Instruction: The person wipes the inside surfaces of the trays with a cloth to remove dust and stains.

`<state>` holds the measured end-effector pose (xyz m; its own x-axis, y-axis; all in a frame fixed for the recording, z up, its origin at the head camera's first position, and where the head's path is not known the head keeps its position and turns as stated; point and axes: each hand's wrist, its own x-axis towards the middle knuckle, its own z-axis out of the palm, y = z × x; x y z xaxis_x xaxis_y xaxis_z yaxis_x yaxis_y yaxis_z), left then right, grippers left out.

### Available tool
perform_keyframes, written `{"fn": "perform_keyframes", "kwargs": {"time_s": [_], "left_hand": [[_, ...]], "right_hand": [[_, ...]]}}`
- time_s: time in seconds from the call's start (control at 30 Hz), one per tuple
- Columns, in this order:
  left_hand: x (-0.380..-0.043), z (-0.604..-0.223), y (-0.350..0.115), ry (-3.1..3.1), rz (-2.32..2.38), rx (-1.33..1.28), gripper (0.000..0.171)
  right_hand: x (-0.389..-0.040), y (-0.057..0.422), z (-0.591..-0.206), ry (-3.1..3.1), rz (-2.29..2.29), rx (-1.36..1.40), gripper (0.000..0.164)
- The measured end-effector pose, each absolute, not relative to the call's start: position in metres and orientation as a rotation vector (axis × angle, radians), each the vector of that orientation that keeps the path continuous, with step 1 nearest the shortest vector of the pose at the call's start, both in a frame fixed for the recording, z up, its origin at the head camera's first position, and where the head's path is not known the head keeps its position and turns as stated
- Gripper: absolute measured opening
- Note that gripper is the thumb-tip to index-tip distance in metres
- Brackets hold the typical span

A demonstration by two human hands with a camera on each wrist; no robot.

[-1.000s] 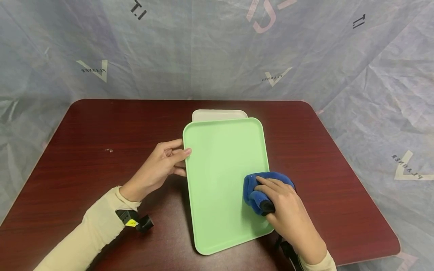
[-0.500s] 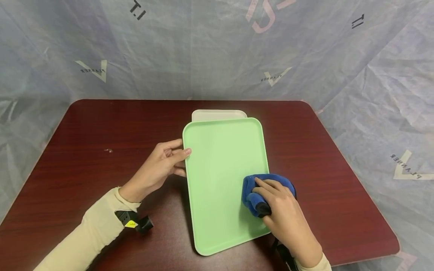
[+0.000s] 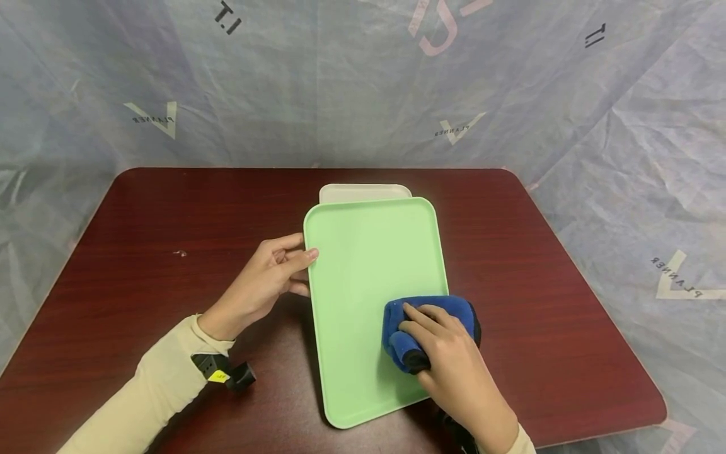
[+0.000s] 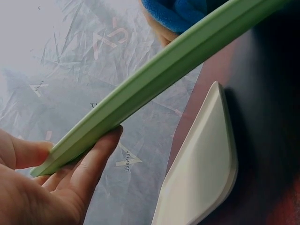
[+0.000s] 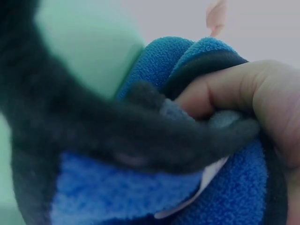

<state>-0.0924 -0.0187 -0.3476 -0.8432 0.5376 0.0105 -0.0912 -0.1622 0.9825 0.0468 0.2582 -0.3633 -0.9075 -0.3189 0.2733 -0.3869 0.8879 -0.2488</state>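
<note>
A light green tray is held tilted up off the table, its left edge pinched by my left hand. In the left wrist view the thumb lies on the upper side of the green tray and the fingers reach under it. My right hand grips a folded blue cloth with black edging and presses it on the tray's lower right part. Seen from the right wrist, the blue cloth is bunched in the fingers, with a pale tag showing.
A cream tray lies on the dark red table behind the green one, which mostly hides it in the head view. A small speck lies left on the table. Grey sheeting hangs behind.
My right hand has moved left and slightly toward me with the blue cloth, across the green tray. My left hand and the green tray stay nearly where they were.
</note>
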Motion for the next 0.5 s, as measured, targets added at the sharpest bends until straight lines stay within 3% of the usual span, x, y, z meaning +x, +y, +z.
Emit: {"fn": "perform_keyframes", "kwargs": {"time_s": [0.5], "left_hand": [[-0.091, -0.347, -0.02, 1.71, 2.041, 0.531, 0.035]], "right_hand": [[0.046, 0.211, -0.362, -2.71, 0.407, 0.824, 0.065]]}}
